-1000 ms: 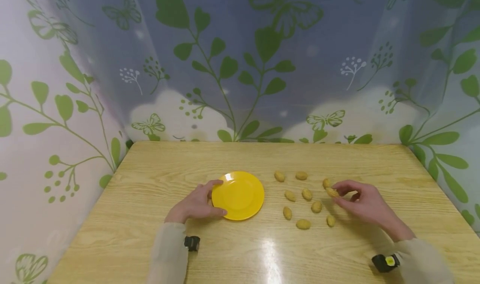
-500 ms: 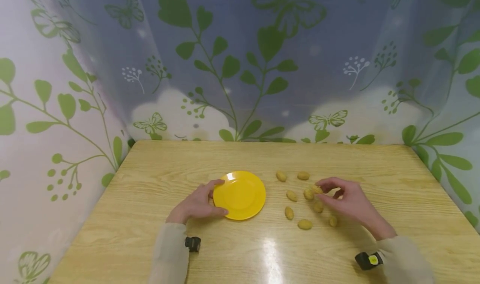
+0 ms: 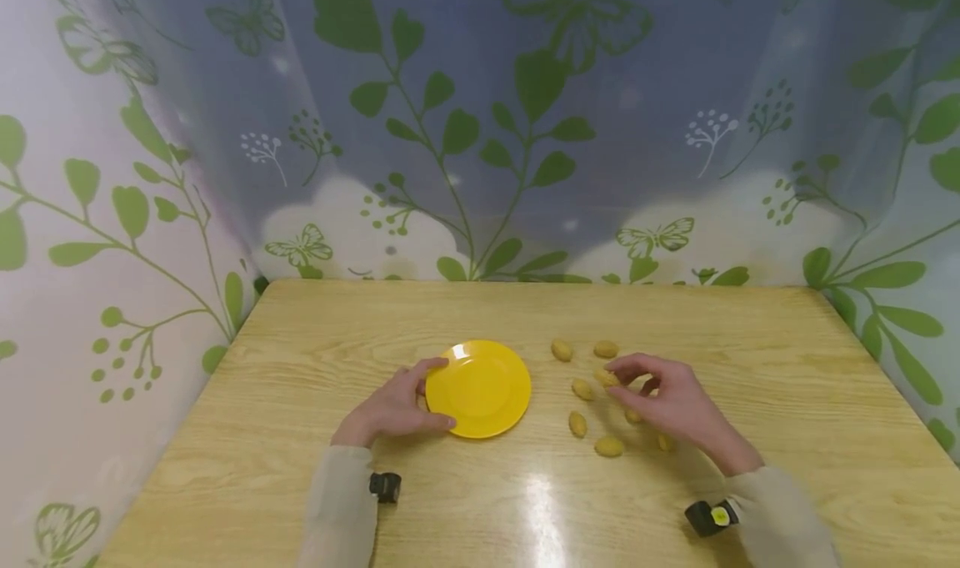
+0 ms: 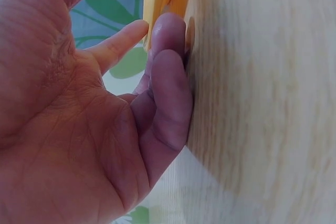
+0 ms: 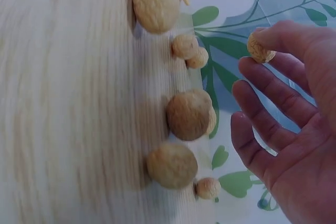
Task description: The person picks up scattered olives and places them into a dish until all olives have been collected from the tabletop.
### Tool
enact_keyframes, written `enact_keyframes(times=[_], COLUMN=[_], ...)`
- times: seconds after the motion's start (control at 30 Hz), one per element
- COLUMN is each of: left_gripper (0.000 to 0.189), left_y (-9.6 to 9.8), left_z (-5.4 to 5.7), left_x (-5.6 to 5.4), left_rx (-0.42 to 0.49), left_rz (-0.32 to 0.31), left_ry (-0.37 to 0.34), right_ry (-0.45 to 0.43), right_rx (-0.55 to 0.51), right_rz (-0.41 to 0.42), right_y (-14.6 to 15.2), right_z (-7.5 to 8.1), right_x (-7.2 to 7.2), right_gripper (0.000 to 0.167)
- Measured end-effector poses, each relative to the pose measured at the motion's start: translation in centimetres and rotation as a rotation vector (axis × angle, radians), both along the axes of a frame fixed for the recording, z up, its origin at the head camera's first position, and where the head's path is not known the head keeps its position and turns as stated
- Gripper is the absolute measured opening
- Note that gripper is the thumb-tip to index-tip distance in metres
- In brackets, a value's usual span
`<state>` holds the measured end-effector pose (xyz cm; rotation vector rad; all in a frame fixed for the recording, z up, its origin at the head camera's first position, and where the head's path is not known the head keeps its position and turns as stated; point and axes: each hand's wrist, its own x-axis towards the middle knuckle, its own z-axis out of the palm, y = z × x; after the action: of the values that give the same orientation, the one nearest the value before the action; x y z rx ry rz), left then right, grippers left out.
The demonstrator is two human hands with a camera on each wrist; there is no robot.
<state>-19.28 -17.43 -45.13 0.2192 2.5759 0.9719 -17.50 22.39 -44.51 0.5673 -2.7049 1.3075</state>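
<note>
- Where I look beyond both hands, leaf-printed cloth [image 3: 480,76] hangs ahead and to either side; I can't count its pieces.
- One wooden table [image 3: 262,501] lies beneath both hands, with my two pale sleeves [image 3: 341,510] reaching over it.
- Two hands. My left hand [image 3: 397,405] grips one rim of the yellow plate [image 3: 480,389], thumb and forefinger spread along the edge, lower fingers curled near the tabletop. My right hand [image 3: 671,397] is partly closed, its fingertips pinching a single nut, the remaining fingers loosely bent. It has just come leftward, from the far side of the group to over its middle, while the left has hardly shifted; I judge the carry to be partway, the nut closer to the plate but well short of it.
- One plate, held at my left hand, with nuts between it and my right.
- Two black wrist cameras [image 3: 386,487], one at each wrist.
- Seven loose nuts [image 3: 609,446] show from above: two beyond my right fingertips, one just left, two nearer me, two beside or partly under that hand. Others may be hidden behind it.
- One held nut [image 5: 261,49], raised off the table in my right fingertips.
</note>
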Motion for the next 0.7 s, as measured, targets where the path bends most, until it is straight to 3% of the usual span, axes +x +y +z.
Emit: enact_keyframes(times=[0.7], left_gripper=[0.093], left_y=[0.2], left_z=[0.1], left_x=[0.2], left_rx=[0.01], left_rz=[0.005], left_ry=[-0.008], right_ry=[-0.018], right_rx=[0.003], right_rz=[0.052], right_y=[-2.8], right_z=[-0.3], right_x=[-0.2], right_gripper=[0.022])
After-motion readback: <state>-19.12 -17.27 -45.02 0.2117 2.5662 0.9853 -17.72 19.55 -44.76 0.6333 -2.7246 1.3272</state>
